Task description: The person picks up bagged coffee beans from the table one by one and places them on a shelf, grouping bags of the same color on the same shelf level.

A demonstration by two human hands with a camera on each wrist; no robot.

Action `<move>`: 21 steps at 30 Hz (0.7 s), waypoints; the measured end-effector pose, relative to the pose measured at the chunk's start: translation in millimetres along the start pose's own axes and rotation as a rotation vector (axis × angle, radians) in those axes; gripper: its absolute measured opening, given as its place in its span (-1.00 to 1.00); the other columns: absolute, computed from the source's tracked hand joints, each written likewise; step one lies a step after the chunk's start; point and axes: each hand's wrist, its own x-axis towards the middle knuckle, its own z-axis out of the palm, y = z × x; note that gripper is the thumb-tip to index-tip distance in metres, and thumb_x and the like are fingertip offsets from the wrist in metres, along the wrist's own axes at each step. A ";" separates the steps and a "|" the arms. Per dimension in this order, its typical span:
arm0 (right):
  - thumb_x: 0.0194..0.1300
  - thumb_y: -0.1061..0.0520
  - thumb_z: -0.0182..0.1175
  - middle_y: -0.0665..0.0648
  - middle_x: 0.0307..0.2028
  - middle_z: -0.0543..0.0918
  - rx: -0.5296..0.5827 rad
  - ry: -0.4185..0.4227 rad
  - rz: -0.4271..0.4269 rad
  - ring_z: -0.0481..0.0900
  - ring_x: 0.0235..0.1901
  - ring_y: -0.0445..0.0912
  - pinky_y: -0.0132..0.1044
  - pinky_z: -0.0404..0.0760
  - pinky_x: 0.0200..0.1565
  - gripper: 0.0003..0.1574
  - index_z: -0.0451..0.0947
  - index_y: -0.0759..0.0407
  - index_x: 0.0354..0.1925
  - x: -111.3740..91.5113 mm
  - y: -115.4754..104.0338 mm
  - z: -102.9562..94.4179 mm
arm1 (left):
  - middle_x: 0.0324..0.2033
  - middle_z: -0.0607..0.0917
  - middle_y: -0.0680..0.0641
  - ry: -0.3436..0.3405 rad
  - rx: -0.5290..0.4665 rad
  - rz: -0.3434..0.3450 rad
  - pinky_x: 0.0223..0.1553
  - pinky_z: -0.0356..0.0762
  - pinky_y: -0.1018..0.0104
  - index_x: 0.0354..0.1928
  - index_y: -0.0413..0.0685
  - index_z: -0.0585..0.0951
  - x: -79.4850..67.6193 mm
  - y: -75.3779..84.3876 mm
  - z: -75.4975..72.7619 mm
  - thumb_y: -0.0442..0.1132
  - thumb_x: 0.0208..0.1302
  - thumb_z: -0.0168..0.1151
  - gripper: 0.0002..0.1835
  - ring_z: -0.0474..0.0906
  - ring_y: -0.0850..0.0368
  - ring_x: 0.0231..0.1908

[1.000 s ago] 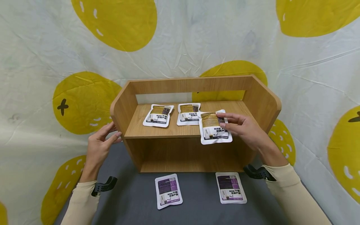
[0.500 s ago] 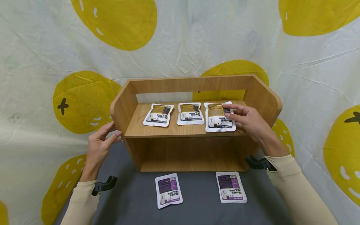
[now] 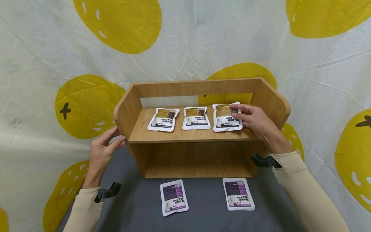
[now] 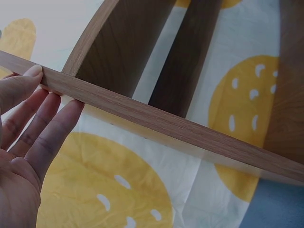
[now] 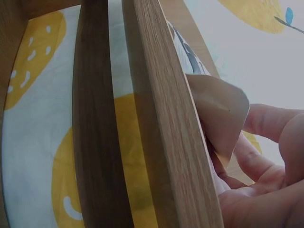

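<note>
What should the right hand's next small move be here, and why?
Probably to settle the pinched gold pouch flat on the upper shelf and let go. The right hand holds it by its right side, beside the left gold pouch and middle gold pouch, which lie there in a row. Contact beneath it is unclear.

In front of me and to both sides I see a softly creased, pale white cloth (image 3: 214,42) printed with large, rounded yellow figures (image 3: 121,25). The one at my left bears a black cross-shaped mark (image 3: 65,111) and short, curved white strokes (image 3: 97,129). Near my right wrist, the cloth also shows a small blue leaf print (image 5: 289,15) on a thin dark stem (image 5: 289,26). Below me lies a plain, dark grey surface (image 3: 205,212).
</note>
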 end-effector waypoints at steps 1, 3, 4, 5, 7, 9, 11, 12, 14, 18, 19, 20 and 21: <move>0.43 -0.12 0.26 0.22 0.44 0.30 -0.006 0.000 0.004 0.50 0.12 -0.03 -0.62 0.62 -0.04 -0.26 0.38 -0.02 0.48 0.9 -0.3 -0.6 | 0.09 0.67 -0.07 0.000 -0.001 0.003 -0.19 0.77 0.26 0.37 -0.08 0.53 0.0 0.3 0.2 -0.58 0.30 0.26 -0.39 0.64 0.13 0.08; 0.39 -0.13 0.30 0.25 0.42 0.30 -0.032 -0.006 0.006 0.46 0.14 0.01 -0.61 0.59 -0.02 -0.22 0.38 -0.02 0.48 2.4 -0.3 -2.0 | 0.09 0.67 -0.07 -0.001 -0.003 0.007 -0.19 0.77 0.26 0.38 -0.08 0.53 0.1 0.6 0.4 -0.58 0.30 0.26 -0.39 0.64 0.14 0.08; 0.37 -0.14 0.33 0.28 0.41 0.30 -0.050 -0.009 0.004 0.43 0.16 0.03 -0.57 0.57 0.02 -0.19 0.37 -0.02 0.48 3.0 0.1 -2.7 | 0.09 0.67 -0.07 -0.001 -0.002 0.010 -0.19 0.77 0.27 0.38 -0.08 0.53 0.1 0.5 0.4 -0.58 0.30 0.26 -0.39 0.64 0.14 0.08; 0.35 -0.15 0.34 0.29 0.41 0.30 -0.071 -0.012 0.003 0.40 0.17 0.06 -0.53 0.54 0.06 -0.17 0.37 -0.03 0.49 3.5 0.3 -3.4 | 0.09 0.67 -0.07 0.000 -0.001 0.010 -0.19 0.77 0.28 0.37 -0.08 0.53 0.2 0.5 0.5 -0.58 0.30 0.26 -0.39 0.65 0.15 0.08; 0.33 -0.16 0.36 0.32 0.40 0.30 -0.112 -0.015 -0.005 0.35 0.21 0.11 -0.36 0.46 0.16 -0.15 0.36 -0.03 0.49 4.5 0.9 -4.8 | 0.09 0.67 -0.07 0.000 0.004 0.012 -0.20 0.77 0.28 0.37 -0.07 0.53 0.1 -0.4 0.3 -0.58 0.30 0.26 -0.39 0.65 0.16 0.08; 0.33 -0.17 0.37 0.35 0.42 0.28 -0.138 -0.019 -0.010 0.31 0.25 0.17 -0.16 0.37 0.25 -0.14 0.35 -0.02 0.49 5.3 1.5 -5.7 | 0.09 0.67 -0.07 0.000 0.003 0.013 -0.20 0.77 0.27 0.37 -0.08 0.53 0.2 -1.4 -0.1 -0.58 0.30 0.26 -0.39 0.65 0.15 0.07; 0.34 -0.17 0.36 0.37 0.45 0.27 -0.153 -0.018 -0.011 0.28 0.28 0.21 -0.02 0.29 0.31 -0.13 0.34 -0.02 0.50 6.2 1.6 -6.3 | 0.09 0.67 -0.05 0.001 0.000 0.010 -0.20 0.77 0.28 0.37 -0.09 0.53 0.2 -2.4 -0.4 -0.58 0.30 0.26 -0.39 0.65 0.15 0.07; 0.34 -0.17 0.35 0.38 0.45 0.26 -0.157 -0.017 -0.010 0.28 0.28 0.21 0.01 0.27 0.32 -0.13 0.34 -0.02 0.50 6.5 1.6 -6.5 | 0.09 0.67 -0.05 0.000 0.001 0.012 -0.20 0.77 0.29 0.37 -0.09 0.53 0.2 -2.8 -0.5 -0.58 0.30 0.26 -0.39 0.65 0.15 0.07; 0.35 -0.16 0.35 0.38 0.45 0.27 -0.156 -0.015 -0.003 0.29 0.28 0.21 0.02 0.28 0.33 -0.13 0.32 -0.02 0.51 7.2 1.5 -6.8 | 0.09 0.66 -0.05 0.000 0.003 0.013 -0.20 0.77 0.30 0.38 -0.10 0.52 0.3 -3.0 -0.6 -0.58 0.30 0.26 -0.39 0.65 0.15 0.07; 0.37 -0.11 0.34 0.38 0.43 0.31 -0.153 -0.018 0.003 0.30 0.25 0.18 -0.09 0.32 0.25 -0.14 0.30 -0.02 0.52 7.8 1.5 -7.4 | 0.09 0.66 -0.05 0.000 0.012 0.012 -0.20 0.77 0.30 0.38 -0.08 0.52 0.3 -2.6 -0.4 -0.57 0.30 0.27 -0.39 0.65 0.16 0.06; 0.38 -0.10 0.34 0.38 0.42 0.32 -0.156 -0.019 0.002 0.30 0.25 0.18 -0.09 0.31 0.24 -0.15 0.30 -0.01 0.52 7.7 1.6 -7.6 | 0.09 0.66 -0.05 0.000 0.015 0.010 -0.20 0.77 0.29 0.38 -0.07 0.52 0.3 -2.7 -0.4 -0.57 0.30 0.27 -0.39 0.65 0.16 0.07; 0.38 -0.09 0.33 0.38 0.41 0.32 -0.161 -0.021 -0.001 0.29 0.26 0.18 -0.08 0.31 0.24 -0.15 0.29 0.01 0.53 7.6 1.4 -7.7 | 0.09 0.66 -0.05 0.000 0.017 0.009 -0.20 0.77 0.29 0.38 -0.07 0.52 0.3 -2.6 -0.3 -0.56 0.31 0.26 -0.39 0.65 0.16 0.07; 0.39 -0.09 0.33 0.38 0.42 0.32 -0.167 -0.021 -0.002 0.28 0.27 0.18 -0.06 0.30 0.25 -0.15 0.29 0.02 0.53 7.3 1.2 -7.9 | 0.09 0.66 -0.05 0.000 0.019 0.007 -0.20 0.77 0.29 0.38 -0.06 0.52 0.3 -2.7 -0.4 -0.56 0.31 0.26 -0.39 0.65 0.16 0.07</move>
